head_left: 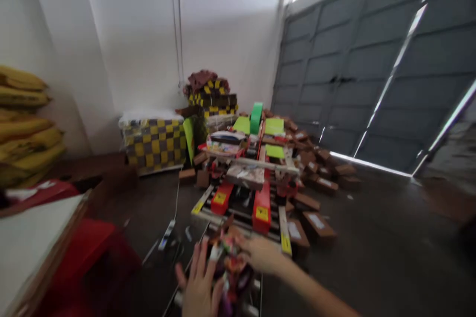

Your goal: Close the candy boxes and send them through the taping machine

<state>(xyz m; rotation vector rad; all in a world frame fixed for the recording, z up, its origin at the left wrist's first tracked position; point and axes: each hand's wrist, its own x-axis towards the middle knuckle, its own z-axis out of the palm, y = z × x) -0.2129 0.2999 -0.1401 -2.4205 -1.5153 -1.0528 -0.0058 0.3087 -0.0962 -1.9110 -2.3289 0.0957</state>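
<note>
Head camera view, and we're looking down at two bare hands at six o'clock, working low over a narrow roller conveyor (255, 285). The left hand (199, 277) is just on the seven side of six, fingers spread wide, palm down, fingertips at the near edge of a jumble of colourful items (232, 257). And there's the right hand (256, 252), reaching across from five o'clock, its fingers bent over the far side of that same jumble; blur hides whether they pinch anything, so I cannot tell. The jumble itself sits right between the hands at six, on the conveyor, its pieces too smeared to name, with a brown cardboard flap (226, 223) at its far end. Straight beyond, towards the centre, comes a machine with red guides (262, 208) bearing yellow labels, and a green tape roll (256, 118) stands upright on top at twelve. Over at four o'clock, brown boxes (320, 225) lie heaped on the floor, and big grey doors (345, 74) fill one to three. Swing round to nine: a yellow-and-grey chequered stack (156, 143), yellow sacks (28, 129) further out, and a power strip (167, 235) on the floor near eight.
</note>
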